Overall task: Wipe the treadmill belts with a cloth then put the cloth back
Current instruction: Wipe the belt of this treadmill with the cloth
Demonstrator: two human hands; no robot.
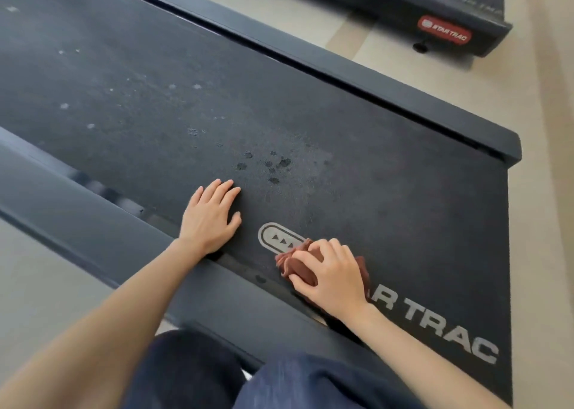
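Observation:
A dark treadmill belt [217,104] runs from the upper left to the lower right, dusty in the middle with pale specks and small dark spots. My right hand [330,276] grips a crumpled reddish-brown cloth [293,265] and holds it down on the belt, over the printed arrow logo and the start of the white brand lettering. Fingers straight, my left hand [209,216] rests flat on the belt beside its near edge, left of the cloth.
The treadmill's dark side rails [93,209] flank the belt. A second treadmill [447,20] with a red brand badge stands at the upper right across a strip of pale floor [534,129]. My knees in dark trousers [248,377] fill the bottom.

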